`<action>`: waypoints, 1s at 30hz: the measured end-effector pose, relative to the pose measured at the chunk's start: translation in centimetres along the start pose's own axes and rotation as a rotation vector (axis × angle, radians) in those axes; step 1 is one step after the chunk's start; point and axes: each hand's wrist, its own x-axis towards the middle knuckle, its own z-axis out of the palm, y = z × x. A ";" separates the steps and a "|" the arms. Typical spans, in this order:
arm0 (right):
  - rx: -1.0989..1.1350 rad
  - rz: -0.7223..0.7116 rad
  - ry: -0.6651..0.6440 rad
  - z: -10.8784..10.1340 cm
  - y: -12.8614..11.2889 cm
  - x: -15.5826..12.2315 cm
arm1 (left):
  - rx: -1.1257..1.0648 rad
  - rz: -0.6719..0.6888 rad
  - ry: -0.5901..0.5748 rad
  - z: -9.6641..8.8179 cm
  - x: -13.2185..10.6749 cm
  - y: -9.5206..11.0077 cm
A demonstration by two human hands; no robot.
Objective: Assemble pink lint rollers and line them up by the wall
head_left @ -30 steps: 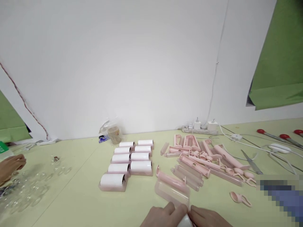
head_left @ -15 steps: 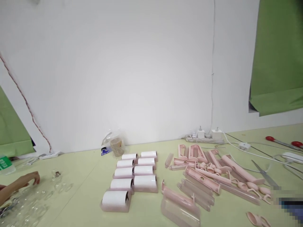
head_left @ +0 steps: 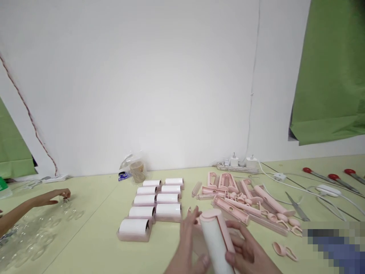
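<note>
A lint roller (head_left: 215, 239), a white roll in a pink frame with a rounded end cap, is held tilted at the front of the table. My right hand (head_left: 246, 245) grips it from the right, thumb on the near side. To its left is my left hand (head_left: 186, 241), thumb and fingers apart; whether it touches the roller or the pink and clear parts behind is unclear. Several white rolls in clear pinkish covers (head_left: 134, 227) stand in two columns on the left. A pile of pink frames (head_left: 230, 209), clear covers and looped pink pieces lies on the right.
Another person's hand (head_left: 64, 193) is over clear round plastic pieces (head_left: 37, 236) at far left. Scissors (head_left: 298, 207), red-handled tools (head_left: 336, 179), white cables and a power strip (head_left: 238, 167) lie on the right. A bagged tape roll (head_left: 137, 171) stands near the wall.
Both my hands have come into view, with the lint roller in the right. The view has turned slightly right. The other person's hand has moved right onto the clear pieces.
</note>
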 end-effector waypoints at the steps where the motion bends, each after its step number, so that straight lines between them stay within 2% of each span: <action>1: -0.036 -0.033 0.046 -0.6 -0.4 0.3 | 0.093 0.005 -0.008 -1.0 0.0 -0.3; 3: -0.151 -0.089 0.148 -1.9 -1.1 0.9 | 0.262 -0.040 -0.084 -2.8 0.0 -0.9; 5: -0.299 -0.127 0.209 -2.9 -1.6 1.1 | 0.390 -0.090 -0.173 -3.6 -0.1 -1.4; 8: -0.527 -0.131 0.224 -3.4 -1.8 0.7 | 0.479 -0.088 -0.216 -2.8 -0.3 -1.5; 10: -0.650 -0.159 0.206 -3.0 -1.8 0.2 | 0.412 -0.078 -0.224 -1.4 -0.5 -1.4; 12: -0.755 -0.215 0.154 -2.4 -1.9 -0.3 | 0.196 -0.144 -0.226 -0.1 -0.6 -1.6; 15: -0.917 -0.262 -0.005 -1.9 -2.1 -0.5 | -0.167 -0.300 -0.142 1.2 -0.8 -2.1; 18: -1.017 -0.264 -0.146 -1.9 -2.5 -0.3 | -0.329 -0.320 -0.125 1.5 -0.7 -2.7; 21: -1.063 -0.270 -0.203 -1.7 -2.9 -0.1 | -0.336 -0.301 -0.194 1.2 -0.5 -2.9; 26: -1.164 -0.216 -0.314 -0.6 -3.6 -0.3 | -0.224 -0.307 -0.222 0.7 -0.5 -2.9; 28: -1.175 -0.246 -0.288 -0.8 -4.3 0.4 | -0.203 -0.307 -0.237 0.7 -0.7 -2.7; 30: -1.289 -0.288 -0.203 -1.6 -5.0 1.8 | -0.186 -0.323 -0.243 0.6 -1.0 -2.4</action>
